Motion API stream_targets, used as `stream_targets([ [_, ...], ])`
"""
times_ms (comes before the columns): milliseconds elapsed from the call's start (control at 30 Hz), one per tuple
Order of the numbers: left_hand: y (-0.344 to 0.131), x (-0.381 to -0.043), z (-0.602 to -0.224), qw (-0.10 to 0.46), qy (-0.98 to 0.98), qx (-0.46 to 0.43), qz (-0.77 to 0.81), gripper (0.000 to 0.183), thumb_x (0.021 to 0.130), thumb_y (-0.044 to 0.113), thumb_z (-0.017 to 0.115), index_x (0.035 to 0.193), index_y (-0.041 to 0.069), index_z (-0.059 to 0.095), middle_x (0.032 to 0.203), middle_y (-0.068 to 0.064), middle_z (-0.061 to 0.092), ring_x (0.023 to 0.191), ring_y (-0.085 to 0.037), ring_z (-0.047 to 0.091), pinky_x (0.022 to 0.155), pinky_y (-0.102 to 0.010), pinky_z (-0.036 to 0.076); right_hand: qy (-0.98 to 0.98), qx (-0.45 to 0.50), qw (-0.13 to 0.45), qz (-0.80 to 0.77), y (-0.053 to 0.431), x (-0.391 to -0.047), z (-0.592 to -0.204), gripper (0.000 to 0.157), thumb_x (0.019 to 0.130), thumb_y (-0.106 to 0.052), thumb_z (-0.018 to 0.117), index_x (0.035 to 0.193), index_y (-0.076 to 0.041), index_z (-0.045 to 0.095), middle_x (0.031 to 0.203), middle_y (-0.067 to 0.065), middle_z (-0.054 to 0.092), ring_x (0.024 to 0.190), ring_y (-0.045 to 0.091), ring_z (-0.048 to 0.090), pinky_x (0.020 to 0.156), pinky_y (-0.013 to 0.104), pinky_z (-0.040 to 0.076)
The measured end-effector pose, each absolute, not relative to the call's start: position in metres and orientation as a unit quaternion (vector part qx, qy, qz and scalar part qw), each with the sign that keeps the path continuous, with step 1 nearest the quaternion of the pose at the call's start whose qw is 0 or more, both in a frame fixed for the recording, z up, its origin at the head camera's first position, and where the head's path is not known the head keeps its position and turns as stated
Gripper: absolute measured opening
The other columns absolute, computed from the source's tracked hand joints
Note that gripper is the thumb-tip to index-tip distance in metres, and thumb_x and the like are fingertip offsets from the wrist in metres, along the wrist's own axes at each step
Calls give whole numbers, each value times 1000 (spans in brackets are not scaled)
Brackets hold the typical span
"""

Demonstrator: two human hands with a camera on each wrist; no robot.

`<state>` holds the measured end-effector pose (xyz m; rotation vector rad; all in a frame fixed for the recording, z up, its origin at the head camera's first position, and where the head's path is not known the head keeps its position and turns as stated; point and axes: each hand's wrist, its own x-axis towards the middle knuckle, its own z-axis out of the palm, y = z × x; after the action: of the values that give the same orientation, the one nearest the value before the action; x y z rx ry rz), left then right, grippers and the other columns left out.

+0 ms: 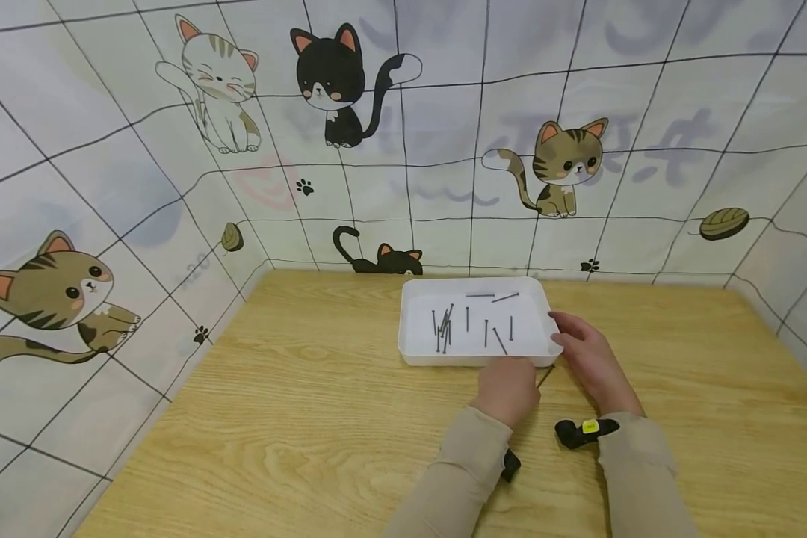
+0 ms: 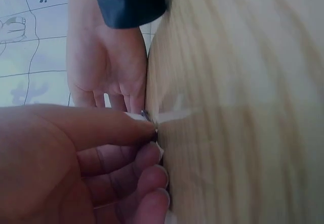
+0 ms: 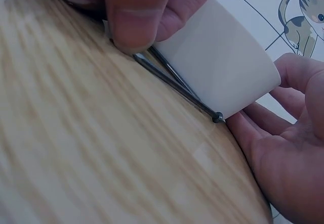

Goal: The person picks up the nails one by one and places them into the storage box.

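Note:
A white plastic tray (image 1: 444, 360) stands on the wooden table with several dark nails (image 1: 511, 329) lying in it, some bunched at its left. My right hand (image 1: 592, 362) grips the tray's right side near the front corner. In front of the tray, my left hand (image 1: 509, 388) pinches a dark nail (image 3: 174, 83) between thumb and forefinger. This nail lies slanted, low over the tabletop and right by the tray's outer wall, its head (image 3: 217, 117) toward my right hand. A second dark line runs beside it along the wall. My fingers hide the nail's other end.
The wood-grain table (image 1: 276, 418) reaches back to a wall cloth (image 1: 444, 187) printed with cats and grid lines, which also hangs at both sides. Each wrist wears a dark camera, one (image 1: 581, 433) with a yellow mark.

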<state>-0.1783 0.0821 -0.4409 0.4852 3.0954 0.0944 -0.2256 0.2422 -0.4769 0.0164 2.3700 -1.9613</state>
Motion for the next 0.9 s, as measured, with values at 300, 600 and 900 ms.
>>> stream_targets([
  [300,87,-182,-434,15,985,164,54,16,84,33,64,72,23,66,74,9,63,65,-9,58,52,-28,44,767,-18,25,-641,244,-227,-472,53,96,-21,47,144,-8,29,149,13,28,133,28,29,91,13,39],
  [600,98,-177,-432,9,983,182,-3,13,87,31,60,78,27,69,72,10,64,65,-7,59,55,-27,47,771,-28,22,-636,243,-222,-476,51,96,-20,47,143,-6,31,148,14,29,133,29,29,87,7,38],
  [900,108,-179,-437,-4,982,186,-34,16,89,36,57,82,30,69,76,9,65,68,-11,61,52,-30,47,762,-26,14,-647,243,-225,-480,50,96,-17,47,142,-5,32,147,15,30,132,29,31,85,8,39],
])
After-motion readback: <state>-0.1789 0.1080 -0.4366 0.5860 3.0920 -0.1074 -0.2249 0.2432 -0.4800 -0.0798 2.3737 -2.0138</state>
